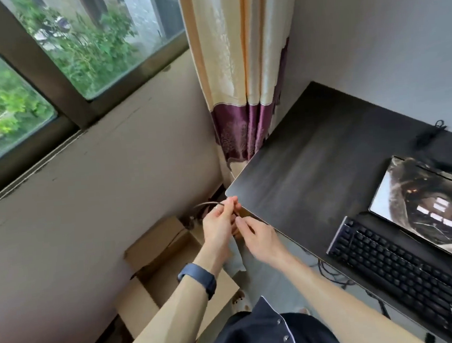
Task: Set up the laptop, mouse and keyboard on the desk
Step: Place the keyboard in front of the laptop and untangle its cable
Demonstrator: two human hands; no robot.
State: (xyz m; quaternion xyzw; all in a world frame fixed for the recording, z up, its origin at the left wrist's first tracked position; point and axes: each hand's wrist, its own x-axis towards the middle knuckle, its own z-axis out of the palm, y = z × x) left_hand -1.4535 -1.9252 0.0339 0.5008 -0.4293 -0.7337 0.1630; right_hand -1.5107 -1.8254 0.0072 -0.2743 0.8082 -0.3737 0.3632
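Observation:
A black keyboard (405, 265) lies on the dark desk (314, 169) at the right, in front of a printed mouse pad (433, 203). Just off the desk's left corner, my left hand (219, 223) pinches a thin dark cable (204, 205) that arcs down toward the floor. My right hand (260, 239) is close beside it, fingers pinched on the same cable near its end. No laptop or mouse shows in view.
Open cardboard boxes (161, 260) stand on the floor below my hands, against the wall under the window (48, 63). A cream and purple curtain (242, 88) hangs in the corner. A black cable bundle (430, 133) lies at the desk's back.

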